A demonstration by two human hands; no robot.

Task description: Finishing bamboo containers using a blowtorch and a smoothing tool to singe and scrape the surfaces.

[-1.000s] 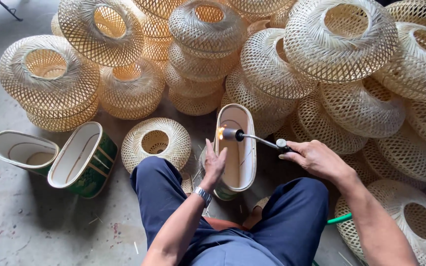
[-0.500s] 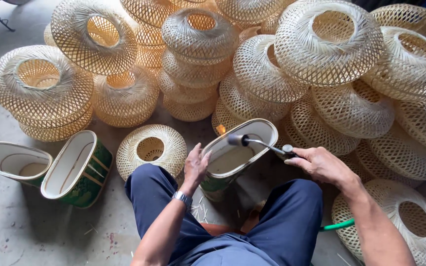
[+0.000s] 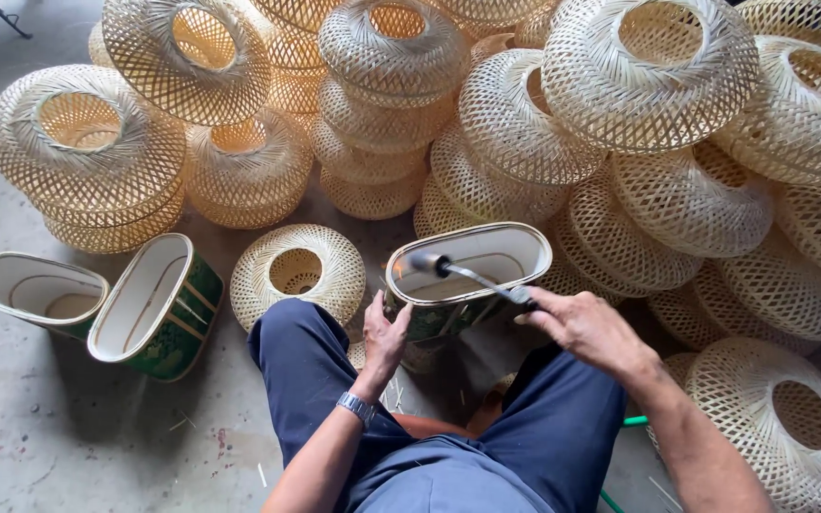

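Where the grey concrete floor [image 3: 40, 427] lies bare at the far left, two green oval containers with white insides [image 3: 97, 304] rest tipped on their sides, touching each other. Next to them sits a small round woven bamboo shade [image 3: 298, 271], just beside the person's knee. The left hand [image 3: 385, 334] presses flat and open against the side of a third green oval container with a white lining [image 3: 463, 275], steadying it between the knees without closing round it. The right hand [image 3: 586, 328] is closed round the handle of a slim metal torch [image 3: 472, 275], whose dark nozzle hangs over the container's rim. To do this well, I judge the nozzle should travel steadily along the rim while the left hand keeps clear. Behind and to the right, pale woven bamboo shades [image 3: 658, 85] stand piled high.
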